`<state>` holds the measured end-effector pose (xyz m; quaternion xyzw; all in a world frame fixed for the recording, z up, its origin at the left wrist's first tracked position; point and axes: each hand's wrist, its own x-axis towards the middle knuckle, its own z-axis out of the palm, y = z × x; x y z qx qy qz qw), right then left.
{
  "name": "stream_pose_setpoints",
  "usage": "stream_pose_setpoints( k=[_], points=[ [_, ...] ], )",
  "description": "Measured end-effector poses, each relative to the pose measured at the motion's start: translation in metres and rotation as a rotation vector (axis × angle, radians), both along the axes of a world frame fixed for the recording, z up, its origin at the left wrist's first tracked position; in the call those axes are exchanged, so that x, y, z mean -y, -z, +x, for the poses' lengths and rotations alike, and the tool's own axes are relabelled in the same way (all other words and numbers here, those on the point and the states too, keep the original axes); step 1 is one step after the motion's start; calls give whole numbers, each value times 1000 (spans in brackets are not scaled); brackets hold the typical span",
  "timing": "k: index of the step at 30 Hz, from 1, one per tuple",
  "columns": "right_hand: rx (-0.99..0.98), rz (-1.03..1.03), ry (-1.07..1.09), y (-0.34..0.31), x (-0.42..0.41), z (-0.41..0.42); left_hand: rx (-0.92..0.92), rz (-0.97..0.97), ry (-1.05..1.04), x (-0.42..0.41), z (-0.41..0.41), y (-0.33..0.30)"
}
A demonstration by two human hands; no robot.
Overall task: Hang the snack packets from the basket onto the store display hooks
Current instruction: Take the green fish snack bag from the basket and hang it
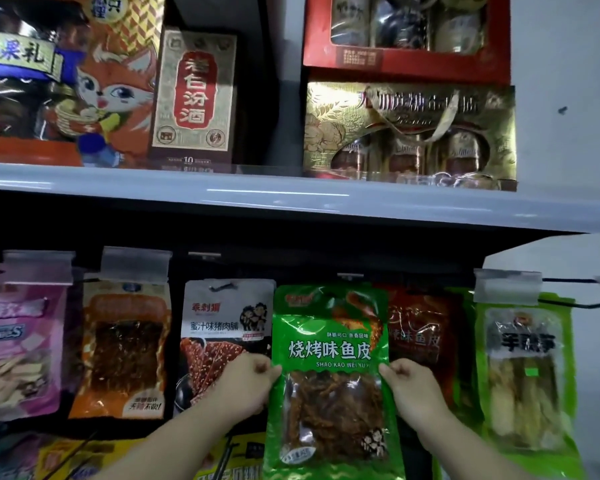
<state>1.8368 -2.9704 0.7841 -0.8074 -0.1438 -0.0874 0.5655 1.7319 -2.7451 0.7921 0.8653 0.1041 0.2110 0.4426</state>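
A green snack packet [329,344] with a clear window of brown strips is held upright in front of the hook row. My left hand [246,382] grips its left edge and my right hand [413,386] grips its right edge, both at mid height. The packet's top reaches a small hook tag [350,276] under the shelf; whether it hangs on the hook I cannot tell. The basket is out of view.
Other packets hang alongside: pink [18,348], orange [122,351], white [224,337], red [420,337] just behind the green one, light green [523,372]. A grey shelf [291,199] with gift boxes [409,133] juts out above. More packets [84,459] hang below.
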Motion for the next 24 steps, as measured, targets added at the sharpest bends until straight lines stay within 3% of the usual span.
stream_pose_setpoints(
  k=[13,19,24],
  points=[
    [-24,-121,17,2,-20,37,18,23,-111,-10,42,13],
    [90,-223,95,-8,-17,13,68,147,-172,-13,24,8],
    [265,-387,134,-11,-15,-10,-43,454,-236,-33,-12,9]
  ],
)
